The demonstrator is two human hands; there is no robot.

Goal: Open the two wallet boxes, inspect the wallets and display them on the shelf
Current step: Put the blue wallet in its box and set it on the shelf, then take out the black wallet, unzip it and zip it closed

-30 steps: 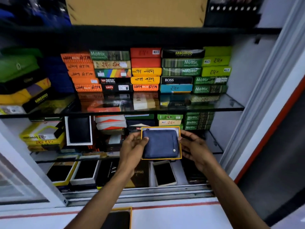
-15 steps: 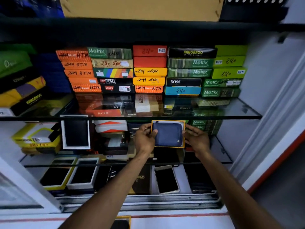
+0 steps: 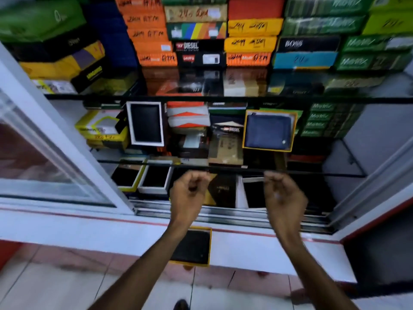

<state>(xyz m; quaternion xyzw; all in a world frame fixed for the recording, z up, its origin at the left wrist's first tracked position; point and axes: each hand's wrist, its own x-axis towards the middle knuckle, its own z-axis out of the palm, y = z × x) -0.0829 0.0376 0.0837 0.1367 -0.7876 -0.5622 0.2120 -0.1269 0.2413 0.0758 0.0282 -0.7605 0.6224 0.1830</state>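
White-framed box [image 3: 145,123]: stands upright at the left of the middle shelf, white rim around a dark wallet face.
Open boxes on the bottom shelf [image 3: 143,179]: two side by side at the left, one yellow-rimmed, one white-rimmed, each showing a dark inside.
Black wallet box [image 3: 194,246]: lies flat on the white ledge [image 3: 268,249] nearest the camera, just behind the left forearm; yellow rim, black wallet filling it, top uncovered.
Left hand [image 3: 188,193]: empty, fingers curled loosely inward toward the palm, raised in front of the bottom shelf; touches nothing.
Stacked boxes [image 3: 201,34]: top shelf, packed in columns of orange, yellow, green and black, with handwritten numbers and printed brand names; blurred.
Blue wallet box [image 3: 269,130]: on the middle glass shelf [image 3: 348,157], right of centre, propped upright with its open face toward the camera; thin yellow-orange rim, white lining showing at the top edge.
Blue wallet [image 3: 267,132]: fills the box; navy, grained look, rounded corners, a small pale stud near its lower right corner.
Right hand [image 3: 282,195]: empty, fingers half curled, below the blue wallet box and well apart from it.
Green boxes [image 3: 321,118]: stacked just right of the blue wallet box.
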